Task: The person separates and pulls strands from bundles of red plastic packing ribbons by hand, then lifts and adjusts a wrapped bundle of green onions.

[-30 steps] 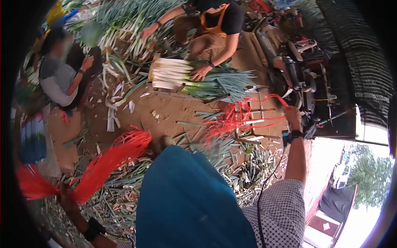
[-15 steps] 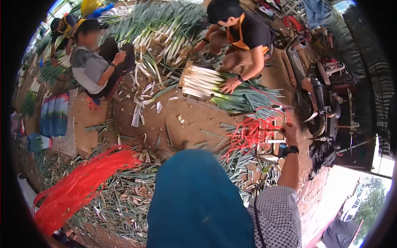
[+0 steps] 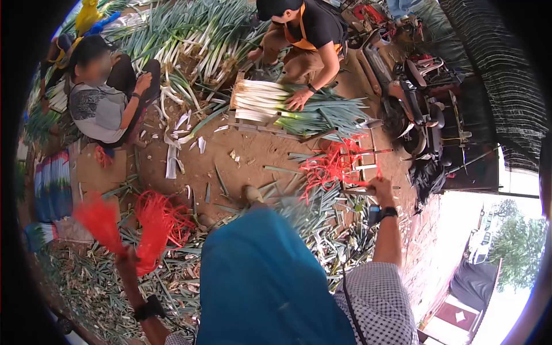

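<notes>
My left hand grips a thick bundle of red plastic strings at its middle, low on the left over leek trimmings. My right hand is stretched forward and holds a few red strings that fan out over a small wooden frame. A black watch sits on each of my wrists. My blue apron fills the bottom centre.
A person in an orange apron crouches at the back, a hand on a stack of trimmed leeks. Another person sits at the left. Leek piles lie behind them. A motor machine stands right. Green trimmings cover the dirt floor.
My left hand has come into view, swinging the red bundle from a long spread into a bunched shape nearer me. My right hand has dropped lower with its strings. The view shifted.
</notes>
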The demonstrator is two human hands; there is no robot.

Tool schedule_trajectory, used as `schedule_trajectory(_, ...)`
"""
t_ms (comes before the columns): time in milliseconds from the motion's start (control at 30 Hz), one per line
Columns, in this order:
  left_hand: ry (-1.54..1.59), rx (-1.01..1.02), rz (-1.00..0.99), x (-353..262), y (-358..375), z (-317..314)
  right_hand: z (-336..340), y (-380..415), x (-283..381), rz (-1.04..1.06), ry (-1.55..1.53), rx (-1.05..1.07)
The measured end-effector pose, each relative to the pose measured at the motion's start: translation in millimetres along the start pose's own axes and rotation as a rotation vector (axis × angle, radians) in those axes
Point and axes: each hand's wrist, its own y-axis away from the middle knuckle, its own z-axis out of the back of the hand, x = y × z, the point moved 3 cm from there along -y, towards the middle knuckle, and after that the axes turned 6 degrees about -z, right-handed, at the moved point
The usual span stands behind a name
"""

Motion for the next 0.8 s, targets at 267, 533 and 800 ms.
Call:
schedule_trajectory(267, -0.079, 0.189, 0.137, 40.6, 36.5, 17.7, -90.7, 34.0, -90.8, -0.173, 0.066, -0.021)
schedule_trajectory(533, -0.101, 0.215, 0.364, 47.3, 113.4, 40.1, -95.1, -14.7, -133.7, -0.232, 0.276, -0.041)
schedule_trajectory(800, -0.114, 0.268, 0.304, 28.6, 115.9, -12.6, -101.6, -24.5, -115.2, -0.178, 0.297, -0.036)
